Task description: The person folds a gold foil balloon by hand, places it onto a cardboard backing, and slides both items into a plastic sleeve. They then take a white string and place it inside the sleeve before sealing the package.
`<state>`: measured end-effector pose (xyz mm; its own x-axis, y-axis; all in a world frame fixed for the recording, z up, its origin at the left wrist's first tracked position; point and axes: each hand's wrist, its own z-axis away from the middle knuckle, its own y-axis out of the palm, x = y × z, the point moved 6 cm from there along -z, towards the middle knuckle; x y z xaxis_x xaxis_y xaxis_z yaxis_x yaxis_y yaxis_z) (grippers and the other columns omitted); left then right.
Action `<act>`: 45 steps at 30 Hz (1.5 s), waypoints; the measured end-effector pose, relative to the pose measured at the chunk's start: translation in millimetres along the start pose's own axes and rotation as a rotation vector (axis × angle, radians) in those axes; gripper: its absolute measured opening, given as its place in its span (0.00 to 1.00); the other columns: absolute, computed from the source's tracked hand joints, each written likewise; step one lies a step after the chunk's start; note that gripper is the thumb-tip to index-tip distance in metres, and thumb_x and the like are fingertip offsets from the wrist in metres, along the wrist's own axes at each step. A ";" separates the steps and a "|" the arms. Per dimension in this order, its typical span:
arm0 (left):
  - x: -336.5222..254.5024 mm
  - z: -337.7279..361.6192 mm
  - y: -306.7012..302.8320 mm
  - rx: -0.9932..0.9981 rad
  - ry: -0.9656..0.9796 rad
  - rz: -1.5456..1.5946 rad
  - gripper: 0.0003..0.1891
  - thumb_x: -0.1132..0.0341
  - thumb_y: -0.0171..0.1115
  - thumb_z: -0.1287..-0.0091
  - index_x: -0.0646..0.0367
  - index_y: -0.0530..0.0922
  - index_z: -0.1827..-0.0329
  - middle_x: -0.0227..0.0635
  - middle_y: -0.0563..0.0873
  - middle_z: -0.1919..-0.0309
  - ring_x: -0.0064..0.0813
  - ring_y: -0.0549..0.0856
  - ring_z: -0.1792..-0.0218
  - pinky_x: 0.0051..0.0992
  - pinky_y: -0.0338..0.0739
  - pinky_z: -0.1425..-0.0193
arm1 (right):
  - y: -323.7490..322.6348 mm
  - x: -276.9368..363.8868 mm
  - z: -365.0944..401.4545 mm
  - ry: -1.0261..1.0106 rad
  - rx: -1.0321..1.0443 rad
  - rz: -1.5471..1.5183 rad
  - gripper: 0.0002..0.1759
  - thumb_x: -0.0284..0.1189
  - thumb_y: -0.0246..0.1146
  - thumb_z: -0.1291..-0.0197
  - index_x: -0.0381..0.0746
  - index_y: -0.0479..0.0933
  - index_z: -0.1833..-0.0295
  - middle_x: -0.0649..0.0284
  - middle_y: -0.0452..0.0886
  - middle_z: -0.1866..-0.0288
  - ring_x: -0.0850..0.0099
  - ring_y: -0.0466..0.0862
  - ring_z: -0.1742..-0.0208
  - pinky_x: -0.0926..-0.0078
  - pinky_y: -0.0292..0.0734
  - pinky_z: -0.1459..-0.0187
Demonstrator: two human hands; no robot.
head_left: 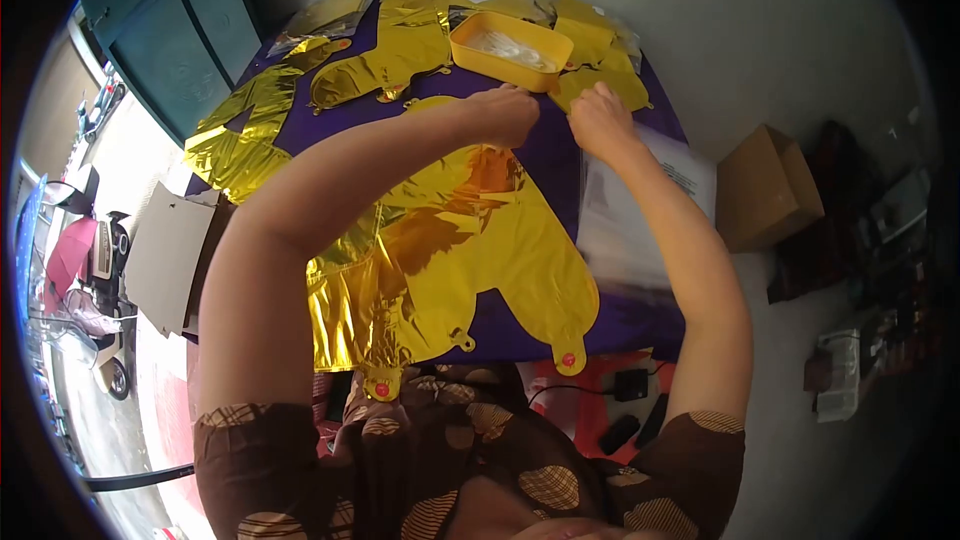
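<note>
Both my arms reach forward across the table. My left hand (510,116) is closed over a large flat gold foil balloon (530,250), just in front of the yellow plastic tub (500,62). To its right, my right hand (602,124) is also closed, fingertips pinched together beside a smaller folded gold foil piece (625,90). What either hand holds, if anything, is hidden or too small to make out. Thin white strips (510,45) lie inside the tub. Clear plastic bags (635,205) lie under my right wrist and forearm.
More gold foil balloons (240,135) lie along the left and back of the purple tablecloth (560,175). An open cardboard box (765,190) stands on the right, a pale carton (170,255) on the left. A green door (170,30) and a parked scooter (110,260) are farther left.
</note>
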<state>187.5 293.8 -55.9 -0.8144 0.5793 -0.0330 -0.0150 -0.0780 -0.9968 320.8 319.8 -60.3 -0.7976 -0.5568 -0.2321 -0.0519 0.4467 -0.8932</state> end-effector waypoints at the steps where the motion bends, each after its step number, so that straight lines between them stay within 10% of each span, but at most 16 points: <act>1: 1.8 -10.6 5.6 -0.008 -0.004 0.008 0.14 0.76 0.57 0.38 0.72 0.77 0.50 0.56 0.80 0.44 0.52 0.80 0.39 0.42 0.77 0.35 | 6.5 -2.5 -7.3 0.017 0.020 0.036 0.05 0.25 0.65 0.45 0.38 0.86 0.67 0.55 0.87 0.59 0.57 0.81 0.47 0.62 0.77 0.44; 17: -29.1 -44.1 18.1 0.010 0.021 -0.036 0.30 0.76 0.53 0.36 0.83 0.62 0.31 0.66 0.63 0.27 0.56 0.64 0.24 0.40 0.68 0.24 | 51.8 -74.6 -45.3 0.244 0.063 -0.392 0.16 0.37 0.71 0.45 0.32 0.84 0.66 0.44 0.85 0.65 0.47 0.87 0.59 0.51 0.80 0.54; 23: -36.8 -56.6 8.7 -0.266 0.117 0.081 0.31 0.75 0.54 0.35 0.80 0.62 0.28 0.64 0.70 0.31 0.57 0.67 0.26 0.42 0.65 0.23 | 17.9 -99.6 -57.7 0.367 0.075 -0.432 0.18 0.40 0.70 0.46 0.33 0.85 0.65 0.48 0.85 0.70 0.52 0.88 0.62 0.56 0.82 0.57; 30: -38.1 -90.4 25.8 -0.078 0.045 0.142 0.28 0.58 0.47 0.26 0.69 0.71 0.30 0.54 0.78 0.38 0.55 0.75 0.33 0.46 0.69 0.28 | 8.2 -140.6 -87.6 0.627 0.153 -0.408 0.14 0.31 0.65 0.44 0.29 0.84 0.61 0.43 0.87 0.62 0.50 0.89 0.56 0.56 0.84 0.52; 33: -37.0 -97.5 34.3 -0.078 0.003 0.155 0.29 0.50 0.46 0.25 0.66 0.74 0.32 0.52 0.78 0.36 0.55 0.75 0.33 0.46 0.70 0.29 | -41.2 -156.8 -102.4 0.571 -0.279 -0.322 0.14 0.32 0.67 0.45 0.29 0.81 0.64 0.47 0.87 0.66 0.47 0.87 0.61 0.55 0.83 0.53; 35: -36.0 -102.3 38.0 -0.124 -0.001 0.135 0.31 0.47 0.46 0.24 0.65 0.75 0.33 0.51 0.78 0.36 0.55 0.75 0.34 0.47 0.70 0.29 | -69.9 -184.1 -119.0 0.568 -0.450 -0.467 0.12 0.27 0.73 0.44 0.32 0.82 0.58 0.57 0.88 0.65 0.70 0.88 0.65 0.70 0.82 0.65; 37: -35.6 -101.6 35.5 -0.112 0.000 0.144 0.31 0.46 0.46 0.25 0.65 0.75 0.33 0.50 0.78 0.35 0.54 0.75 0.33 0.46 0.69 0.28 | -98.0 -219.8 -132.3 0.431 -0.646 -1.083 0.12 0.26 0.72 0.41 0.32 0.82 0.54 0.62 0.88 0.62 0.73 0.87 0.61 0.71 0.81 0.65; 40: -34.3 -102.5 31.0 -0.103 -0.002 0.160 0.32 0.45 0.47 0.25 0.65 0.75 0.33 0.50 0.78 0.35 0.54 0.75 0.33 0.46 0.69 0.27 | -176.7 -171.6 -109.8 0.381 -0.884 -0.978 0.10 0.20 0.57 0.33 0.30 0.78 0.49 0.60 0.83 0.58 0.72 0.85 0.57 0.77 0.81 0.57; 43: -32.7 -105.2 32.7 -0.127 -0.014 0.164 0.34 0.43 0.47 0.25 0.66 0.76 0.33 0.50 0.79 0.36 0.53 0.75 0.33 0.45 0.69 0.28 | -166.6 -180.6 -113.9 0.461 -0.577 -0.917 0.07 0.23 0.61 0.34 0.29 0.80 0.59 0.61 0.84 0.64 0.73 0.85 0.64 0.76 0.82 0.62; 45: -32.9 -109.2 33.2 -0.150 -0.018 0.161 0.35 0.41 0.48 0.25 0.66 0.76 0.34 0.50 0.80 0.36 0.53 0.75 0.33 0.45 0.70 0.28 | -207.2 -184.6 -91.0 0.401 -0.987 -0.786 0.08 0.25 0.62 0.34 0.30 0.80 0.58 0.62 0.84 0.63 0.74 0.84 0.64 0.76 0.81 0.64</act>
<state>277.2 360.8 -95.8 -0.8097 0.5542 -0.1930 0.2019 -0.0456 -0.9783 424.1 393.7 202.7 -0.4663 -0.7319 0.4969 -0.8557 0.5156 -0.0437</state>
